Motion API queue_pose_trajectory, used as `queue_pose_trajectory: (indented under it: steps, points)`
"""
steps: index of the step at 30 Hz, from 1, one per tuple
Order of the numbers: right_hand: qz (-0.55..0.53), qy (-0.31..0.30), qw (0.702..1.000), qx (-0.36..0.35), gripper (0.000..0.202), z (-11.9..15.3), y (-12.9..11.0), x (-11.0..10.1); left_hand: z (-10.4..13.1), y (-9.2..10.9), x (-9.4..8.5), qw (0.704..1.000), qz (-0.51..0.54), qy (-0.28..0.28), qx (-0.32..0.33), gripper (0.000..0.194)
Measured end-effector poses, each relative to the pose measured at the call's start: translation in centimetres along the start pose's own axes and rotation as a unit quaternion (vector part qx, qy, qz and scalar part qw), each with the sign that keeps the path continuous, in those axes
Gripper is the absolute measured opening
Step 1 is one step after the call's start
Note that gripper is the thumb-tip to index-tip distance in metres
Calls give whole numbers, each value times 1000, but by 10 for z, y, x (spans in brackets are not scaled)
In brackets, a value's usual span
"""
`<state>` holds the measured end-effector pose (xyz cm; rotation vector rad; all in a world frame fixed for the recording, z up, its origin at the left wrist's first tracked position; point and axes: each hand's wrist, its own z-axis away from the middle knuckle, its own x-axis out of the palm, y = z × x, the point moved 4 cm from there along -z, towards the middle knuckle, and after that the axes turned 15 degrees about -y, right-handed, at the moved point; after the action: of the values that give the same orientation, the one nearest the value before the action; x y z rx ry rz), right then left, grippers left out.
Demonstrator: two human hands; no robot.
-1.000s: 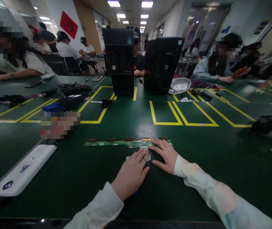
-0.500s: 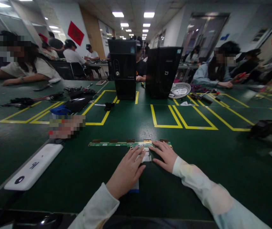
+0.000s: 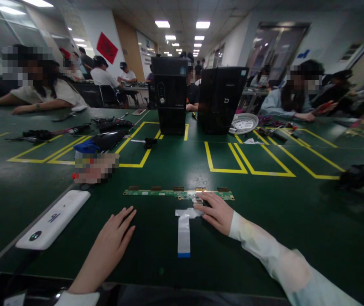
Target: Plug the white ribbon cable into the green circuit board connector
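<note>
A long, narrow green circuit board (image 3: 161, 193) lies crosswise on the green table, with several brown tabs along its far edge. My right hand (image 3: 216, 212) rests at the board's right part, fingers stretched over its near edge and the connector there. From that connector a white flat ribbon cable (image 3: 183, 233) bends and runs toward me, ending in a blue tip. Part of the cable's upper end is under my right fingers. My left hand (image 3: 113, 238) is apart from the board, low over the table left of the cable, fingers extended and holding nothing.
A white power bank-like device (image 3: 52, 221) lies at the left. Two black computer towers (image 3: 172, 97) stand at the back, beside a white basket (image 3: 245, 123). Cables and tools (image 3: 276, 134) lie farther right. Yellow tape (image 3: 229, 171) marks the table. Several people sit around.
My left hand has let go of the cable and board area and moved left toward me, uncovering the ribbon cable. My right hand stays at the board. The view has shifted slightly.
</note>
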<state>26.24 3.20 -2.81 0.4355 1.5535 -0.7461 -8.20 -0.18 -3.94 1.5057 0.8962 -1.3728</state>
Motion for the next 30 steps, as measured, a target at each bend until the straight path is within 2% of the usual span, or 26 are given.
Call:
queue_pose_trajectory:
  steps: [4,8,12,16,25,30]
  points:
    - [2,-13,1000,19,44,-1,1,3,-11,3,-3,999,4,28,-15,49]
    - [0,-29,999,36,46,2,0,2,-17,5,-5,999,2,29,-22,51]
    - [-1,-30,998,60,43,22,1,1,-18,2,-3,999,2,28,-15,53]
    - [12,-4,994,106,43,70,8,4,-18,-1,0,999,0,31,-12,53]
    - [62,75,960,262,47,225,26,27,-19,-4,5,999,-8,32,-15,55]
    - [91,95,932,337,48,280,34,38,-20,-3,3,999,-7,40,-4,55]
